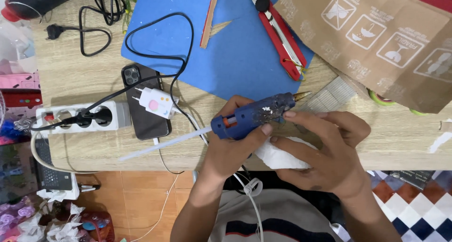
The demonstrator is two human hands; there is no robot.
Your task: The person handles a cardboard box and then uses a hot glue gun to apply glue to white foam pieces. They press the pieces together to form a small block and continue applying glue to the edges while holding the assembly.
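Closest to the person, at the near edge of the worktop [94, 152], both hands are busy with a blue glue gun [252, 116]. The left hand [233, 145] has its grip closed around the gun's handle, thumb across the body, a pale glue stick [162, 144] jutting out behind to the left. The right hand [325, 150] has its grip wrapped over a crumpled white tissue [278, 157] pressed beneath the gun, with a fingertip resting up near the brass nozzle [301, 96]. To my eye that finger sits rather close to a tip that could be hot; keeping the tissue between skin and metal, and the nozzle tilted away from both hands, would be the sound way to handle it. Just left of the hands lies a dark phone [146, 119] with a white charger plug [155, 102] resting on it, and beside that a white power strip [80, 117] with a black plug seated in one socket. Farther back a blue sheet [235, 49] carries a strip of wood [209, 16] and a red utility knife [280, 34]. At the far right a flattened brown cardboard box [376, 39] lies open and holds nothing that I can see; a roll of green tape [381, 98] peeks from under its edge.
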